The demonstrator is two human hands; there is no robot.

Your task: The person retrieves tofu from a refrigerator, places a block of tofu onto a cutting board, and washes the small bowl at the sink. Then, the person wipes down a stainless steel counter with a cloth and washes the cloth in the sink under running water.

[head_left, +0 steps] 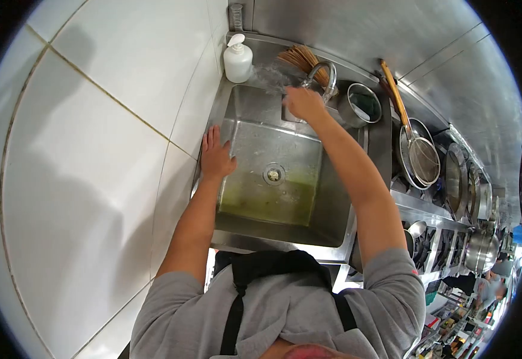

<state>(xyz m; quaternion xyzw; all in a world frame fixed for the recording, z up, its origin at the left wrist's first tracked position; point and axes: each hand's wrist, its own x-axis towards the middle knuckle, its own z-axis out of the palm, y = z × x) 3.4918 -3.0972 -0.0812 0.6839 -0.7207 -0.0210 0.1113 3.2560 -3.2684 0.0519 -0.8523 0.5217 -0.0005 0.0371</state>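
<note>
My left hand (pixel 216 157) rests on the left rim of a steel sink (pixel 228 107), fingers spread. At the back of the basin, just in front of the curved faucet (pixel 331 75), my right hand (pixel 304 103) is closed. A small shiny metal piece (pixel 289 115) shows directly under it; I cannot make out whether the fingers hold it. Shallow greenish-yellow water (pixel 267 203) covers the near part of the basin floor, and pale scraps sit in the drain (pixel 274 174). Behind the hand lie crumpled clear plastic (pixel 268 76) and a bundle of thin brown sticks (pixel 300 58).
A white pump bottle (pixel 237 63) stands at the back left corner, beside the tiled wall (pixel 123 78). Right of the faucet is a round metal pot (pixel 352 110). Further right are a wooden-handled strainer (pixel 424 160), several pans, a stove and, far off, a person (pixel 487 291).
</note>
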